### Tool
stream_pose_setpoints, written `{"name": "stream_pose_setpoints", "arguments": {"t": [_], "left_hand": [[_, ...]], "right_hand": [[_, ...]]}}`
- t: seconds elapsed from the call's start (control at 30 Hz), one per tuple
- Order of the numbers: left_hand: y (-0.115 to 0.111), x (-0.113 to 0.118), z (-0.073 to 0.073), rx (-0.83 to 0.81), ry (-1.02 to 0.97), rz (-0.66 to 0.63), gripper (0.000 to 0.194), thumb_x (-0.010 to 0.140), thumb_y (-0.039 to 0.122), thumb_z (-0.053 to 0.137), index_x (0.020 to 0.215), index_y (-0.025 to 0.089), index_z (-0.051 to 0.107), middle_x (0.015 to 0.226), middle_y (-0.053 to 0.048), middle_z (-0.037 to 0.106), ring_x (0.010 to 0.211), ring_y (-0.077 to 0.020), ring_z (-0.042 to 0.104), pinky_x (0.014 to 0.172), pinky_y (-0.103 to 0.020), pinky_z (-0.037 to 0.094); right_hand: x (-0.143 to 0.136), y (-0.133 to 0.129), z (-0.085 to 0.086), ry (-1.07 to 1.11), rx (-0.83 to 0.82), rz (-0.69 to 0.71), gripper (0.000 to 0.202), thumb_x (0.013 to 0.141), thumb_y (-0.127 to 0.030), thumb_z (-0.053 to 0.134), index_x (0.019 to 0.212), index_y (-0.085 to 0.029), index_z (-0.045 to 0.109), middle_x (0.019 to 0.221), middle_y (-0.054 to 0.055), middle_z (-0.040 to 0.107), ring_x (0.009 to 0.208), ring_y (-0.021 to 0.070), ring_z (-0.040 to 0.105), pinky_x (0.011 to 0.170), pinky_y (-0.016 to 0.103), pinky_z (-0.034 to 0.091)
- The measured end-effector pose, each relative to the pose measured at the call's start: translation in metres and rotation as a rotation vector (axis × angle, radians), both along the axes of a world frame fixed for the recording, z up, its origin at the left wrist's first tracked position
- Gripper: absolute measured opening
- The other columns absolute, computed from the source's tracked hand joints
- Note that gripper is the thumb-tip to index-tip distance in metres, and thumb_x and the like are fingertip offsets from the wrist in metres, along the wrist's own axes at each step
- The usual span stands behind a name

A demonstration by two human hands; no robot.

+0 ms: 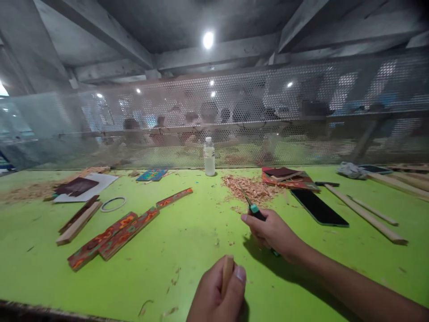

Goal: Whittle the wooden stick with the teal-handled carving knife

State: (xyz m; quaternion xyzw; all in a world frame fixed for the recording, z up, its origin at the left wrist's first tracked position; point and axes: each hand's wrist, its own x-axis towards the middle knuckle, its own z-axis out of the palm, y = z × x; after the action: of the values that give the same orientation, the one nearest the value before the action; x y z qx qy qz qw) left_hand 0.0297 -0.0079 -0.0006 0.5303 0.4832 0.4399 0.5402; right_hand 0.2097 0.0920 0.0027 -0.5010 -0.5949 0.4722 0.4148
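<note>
In the lower middle, my left hand [217, 293] is closed around a small piece of wood [227, 269], its pale end sticking up between thumb and fingers. The rest of that wood is hidden in the fist. To the right and farther forward, my right hand [273, 230] grips a thin-bladed hand tool [256, 211] by its black and teal handle. The narrow blade points up and to the left, in front of a heap of wood shavings [251, 190]. Tool and wood are well apart. The exact kind of tool is hard to make out.
Painted wooden strips [130, 232], a white ring [113, 204] and sandpaper [77, 185] lie left on the green table [187, 286]. A bottle [209, 157] stands at the back. Right lie a phone [318, 208] and a hammer-like tool [365, 214]. Perforated mesh [234, 143] stands behind.
</note>
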Motion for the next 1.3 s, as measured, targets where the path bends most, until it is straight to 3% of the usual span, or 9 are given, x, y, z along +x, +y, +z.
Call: {"name": "stream_pose_setpoints", "arguments": {"t": [0.27,0.47,0.6,0.67,0.8,0.9,1.03,1.17,1.3], "left_hand": [[-0.005,-0.002,-0.008,0.003,-0.111,0.029,0.064,0.078,0.083,0.063,0.068,0.023,0.043,0.06,0.008,0.033,0.055,-0.0104,0.031,0.053,-0.023,0.028],[-0.008,-0.001,-0.014,-0.159,-0.264,-0.018,0.059,0.084,0.078,0.064,0.076,0.025,0.04,0.054,0.013,0.031,0.04,-0.0061,0.023,0.037,-0.018,0.018],[-0.001,-0.004,-0.017,-0.206,-0.401,-0.093,0.057,0.091,0.078,0.05,0.075,0.025,0.04,0.053,0.012,0.037,0.034,-0.0049,0.021,0.032,-0.019,0.015],[0.003,-0.007,-0.019,-0.287,-0.44,-0.115,0.059,0.089,0.083,0.045,0.077,0.025,0.043,0.051,0.012,0.038,0.033,-0.0047,0.021,0.033,-0.019,0.016],[0.01,-0.009,-0.019,-0.38,-0.489,-0.12,0.065,0.076,0.087,0.057,0.076,0.024,0.044,0.045,0.013,0.037,0.032,-0.0036,0.023,0.036,-0.019,0.014],[0.011,-0.005,-0.016,-0.38,-0.5,-0.041,0.069,0.068,0.089,0.065,0.076,0.024,0.044,0.044,0.014,0.036,0.033,-0.0029,0.02,0.038,-0.019,0.011],[0.009,-0.001,-0.013,-0.334,-0.487,0.012,0.066,0.072,0.084,0.07,0.08,0.024,0.044,0.049,0.013,0.04,0.038,-0.0036,0.021,0.04,-0.019,0.011],[0.01,-0.003,-0.018,-0.345,-0.428,-0.076,0.063,0.075,0.079,0.074,0.086,0.025,0.043,0.055,0.012,0.045,0.043,-0.0047,0.027,0.044,-0.018,0.016],[0.016,-0.01,-0.018,-0.293,-0.337,-0.208,0.057,0.082,0.078,0.067,0.093,0.026,0.045,0.053,0.014,0.04,0.037,-0.0045,0.025,0.04,-0.019,0.018]], "right_hand": [[-0.001,0.003,-0.002,-0.017,-0.009,0.044,0.043,0.083,-0.053,0.07,0.066,-0.024,0.042,0.047,-0.01,0.039,0.04,0.0073,0.034,0.04,0.021,0.029],[-0.002,0.006,-0.005,-0.037,0.011,0.057,0.042,0.085,-0.051,0.069,0.066,-0.024,0.043,0.046,-0.01,0.04,0.04,0.0076,0.035,0.041,0.022,0.028],[-0.004,0.006,-0.004,-0.048,0.032,0.075,0.041,0.083,-0.05,0.072,0.067,-0.023,0.046,0.048,-0.009,0.042,0.041,0.008,0.036,0.041,0.023,0.026],[-0.005,0.005,-0.003,-0.048,0.036,0.089,0.04,0.084,-0.049,0.071,0.068,-0.023,0.046,0.049,-0.009,0.042,0.042,0.0079,0.036,0.042,0.023,0.026],[-0.006,0.004,-0.003,-0.045,0.034,0.125,0.037,0.086,-0.047,0.069,0.07,-0.023,0.045,0.053,-0.009,0.04,0.045,0.008,0.035,0.043,0.023,0.026],[-0.006,0.004,-0.003,-0.042,0.016,0.155,0.036,0.086,-0.047,0.068,0.071,-0.023,0.045,0.055,-0.009,0.04,0.047,0.0085,0.035,0.045,0.024,0.026],[-0.006,0.001,-0.001,-0.047,-0.007,0.182,0.036,0.085,-0.047,0.067,0.07,-0.023,0.046,0.056,-0.008,0.041,0.049,0.009,0.035,0.047,0.025,0.026],[-0.007,-0.002,0.002,-0.058,0.01,0.205,0.031,0.086,-0.04,0.066,0.07,-0.021,0.047,0.06,-0.007,0.041,0.055,0.01,0.035,0.052,0.026,0.027],[-0.006,-0.003,0.002,-0.077,0.032,0.217,0.028,0.085,-0.037,0.066,0.071,-0.021,0.048,0.063,-0.007,0.04,0.06,0.011,0.034,0.056,0.027,0.027]]}}
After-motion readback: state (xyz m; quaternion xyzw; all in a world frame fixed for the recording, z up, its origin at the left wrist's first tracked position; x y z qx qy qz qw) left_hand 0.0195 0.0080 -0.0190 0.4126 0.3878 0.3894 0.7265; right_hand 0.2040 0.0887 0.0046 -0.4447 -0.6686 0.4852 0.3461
